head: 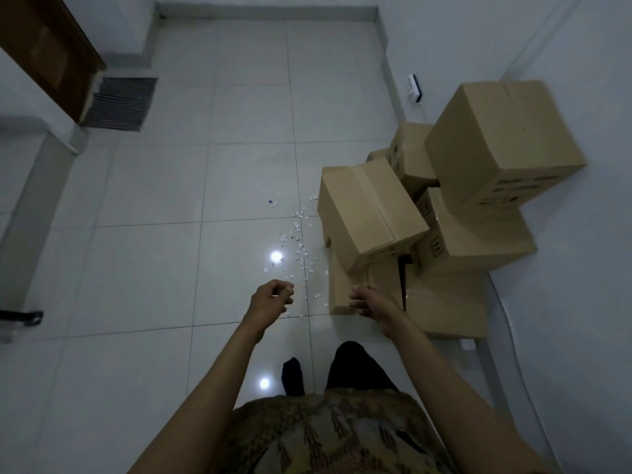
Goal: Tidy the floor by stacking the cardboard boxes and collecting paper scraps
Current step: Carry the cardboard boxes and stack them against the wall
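Several brown cardboard boxes are piled unevenly against the right wall. A large box (502, 142) sits on top and a tilted box (369, 213) leans at the front over a flat bottom box (444, 302). Small white paper scraps (297, 244) lie scattered on the tiles left of the pile. My left hand (272, 299) hovers over the nearest scraps with curled fingers, and a thin white scrap shows between them. My right hand (364, 301) is curled into a loose fist above the bottom box's front corner, with nothing visible in it.
A brown door (44, 53) and a dark ribbed mat (119, 104) are at the far left. A white socket strip (415, 87) hangs on the right wall, with a cable (506, 319) running along that wall. My feet (294, 374) stand on open white tiles.
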The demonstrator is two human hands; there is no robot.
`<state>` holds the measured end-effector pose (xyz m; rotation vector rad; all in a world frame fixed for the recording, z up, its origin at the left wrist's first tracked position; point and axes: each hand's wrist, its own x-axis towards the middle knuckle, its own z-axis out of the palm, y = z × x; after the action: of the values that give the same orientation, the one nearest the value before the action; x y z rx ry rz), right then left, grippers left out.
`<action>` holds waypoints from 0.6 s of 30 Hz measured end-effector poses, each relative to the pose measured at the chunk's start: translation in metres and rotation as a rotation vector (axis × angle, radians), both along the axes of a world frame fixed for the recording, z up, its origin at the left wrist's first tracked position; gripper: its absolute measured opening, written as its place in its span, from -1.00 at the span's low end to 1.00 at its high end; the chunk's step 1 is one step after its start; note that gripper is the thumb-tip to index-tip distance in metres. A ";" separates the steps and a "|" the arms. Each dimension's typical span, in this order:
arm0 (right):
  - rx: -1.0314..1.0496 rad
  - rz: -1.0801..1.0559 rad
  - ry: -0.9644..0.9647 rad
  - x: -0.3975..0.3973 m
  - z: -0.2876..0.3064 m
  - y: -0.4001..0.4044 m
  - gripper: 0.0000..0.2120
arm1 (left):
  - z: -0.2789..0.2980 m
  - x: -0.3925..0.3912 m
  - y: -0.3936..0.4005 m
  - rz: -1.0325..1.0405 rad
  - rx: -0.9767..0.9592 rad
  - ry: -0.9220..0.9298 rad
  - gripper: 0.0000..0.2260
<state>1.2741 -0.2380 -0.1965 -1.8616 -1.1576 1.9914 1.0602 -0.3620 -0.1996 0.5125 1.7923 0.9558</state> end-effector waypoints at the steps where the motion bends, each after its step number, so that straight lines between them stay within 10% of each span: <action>1: -0.004 -0.009 -0.009 -0.006 -0.001 0.001 -0.92 | -0.001 -0.007 0.002 0.004 0.000 -0.006 -0.85; 18: -0.059 -0.208 -0.065 -0.093 -0.038 0.107 -0.90 | -0.023 -0.125 0.147 -0.243 -0.097 -0.011 -0.87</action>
<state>1.1809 -0.1310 -0.2341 -1.9975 -0.8877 1.8837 0.9353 -0.2148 -0.2227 0.6453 1.7112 0.6990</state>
